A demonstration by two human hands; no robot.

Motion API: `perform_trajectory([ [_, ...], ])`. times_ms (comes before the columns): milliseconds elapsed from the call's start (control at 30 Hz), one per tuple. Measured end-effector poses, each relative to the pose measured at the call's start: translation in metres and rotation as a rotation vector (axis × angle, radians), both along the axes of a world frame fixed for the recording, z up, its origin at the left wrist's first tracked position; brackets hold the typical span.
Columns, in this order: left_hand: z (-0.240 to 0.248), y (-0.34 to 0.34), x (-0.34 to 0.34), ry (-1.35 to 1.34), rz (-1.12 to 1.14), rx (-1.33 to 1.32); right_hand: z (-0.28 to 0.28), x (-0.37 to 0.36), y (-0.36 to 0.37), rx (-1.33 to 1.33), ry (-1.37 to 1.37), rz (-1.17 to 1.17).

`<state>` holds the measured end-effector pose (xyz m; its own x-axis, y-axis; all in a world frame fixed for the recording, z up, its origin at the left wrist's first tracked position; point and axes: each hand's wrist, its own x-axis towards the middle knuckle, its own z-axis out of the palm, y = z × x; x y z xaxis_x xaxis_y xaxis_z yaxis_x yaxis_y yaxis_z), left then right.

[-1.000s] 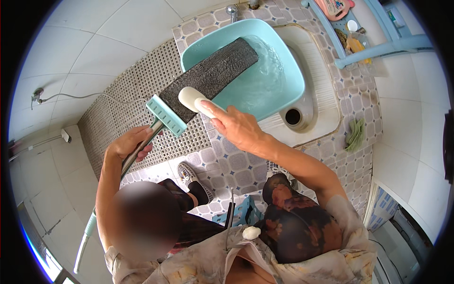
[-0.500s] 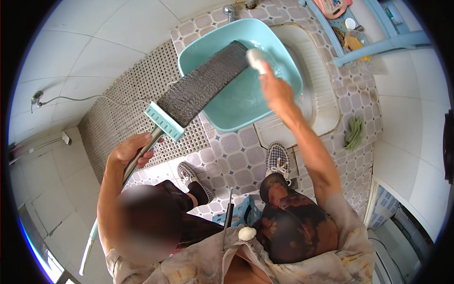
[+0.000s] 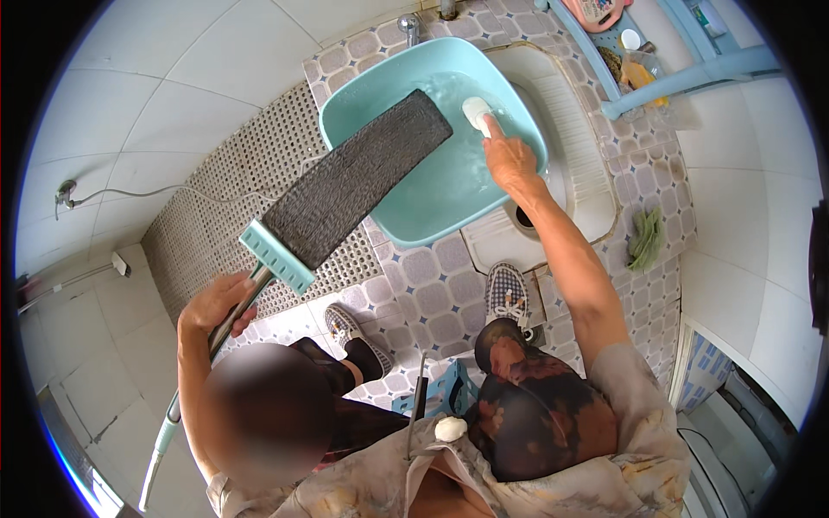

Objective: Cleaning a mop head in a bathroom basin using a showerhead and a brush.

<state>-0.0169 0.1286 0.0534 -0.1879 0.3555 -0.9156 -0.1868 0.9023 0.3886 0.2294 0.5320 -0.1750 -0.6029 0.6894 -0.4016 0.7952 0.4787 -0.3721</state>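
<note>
Fingers of my left hand (image 3: 216, 304) wrap round the handle (image 3: 237, 318) of a flat mop, just below its pale teal clamp (image 3: 276, 256). From the clamp the long dark grey mop pad (image 3: 358, 177) slants up to the right, its far end over a light blue basin (image 3: 423, 235). Water in the basin is rippled and foamy. My right hand (image 3: 511, 162) grips a white brush (image 3: 474, 110) by its handle over the water, apart from the pad; its bristles are hidden.
A squat toilet (image 3: 596, 173) lies under and right of the basin. A green cloth (image 3: 646, 240) rests on the tiles. Upper right stands a blue shelf (image 3: 734, 76) with bottles. A thin hose (image 3: 164, 187) runs from the left wall; a perforated mat (image 3: 233, 164) covers the floor there.
The mop has shifted left and down with my left hand, and its pad looks flatter. The brush in my right hand has come off the pad's end, moving right and slightly down.
</note>
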Motion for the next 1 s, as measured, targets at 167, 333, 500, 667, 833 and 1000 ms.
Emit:
perform_trajectory([
  [167,0.003,-0.001,0.005,0.041,0.013,-0.015,-0.050,-0.022,-0.009,-0.276,0.047,-0.219],
  [333,0.007,-0.004,0.006,0.069,0.035,-0.058,-0.013,-0.028,-0.002,-0.082,-0.043,0.051],
  [500,0.003,0.003,0.007,0.072,0.051,-0.011,-0.022,-0.024,0.006,-0.219,0.196,-0.016],
  [667,-0.001,0.004,0.005,0.047,0.065,0.016,0.066,-0.027,-0.084,-0.395,0.573,0.061],
  [833,-0.011,0.015,0.002,-0.029,0.083,-0.005,0.055,-0.035,-0.140,-0.194,0.720,0.340],
  [1000,-0.009,0.024,0.009,-0.010,0.097,-0.031,0.040,-0.049,-0.098,-0.228,0.514,0.194],
])
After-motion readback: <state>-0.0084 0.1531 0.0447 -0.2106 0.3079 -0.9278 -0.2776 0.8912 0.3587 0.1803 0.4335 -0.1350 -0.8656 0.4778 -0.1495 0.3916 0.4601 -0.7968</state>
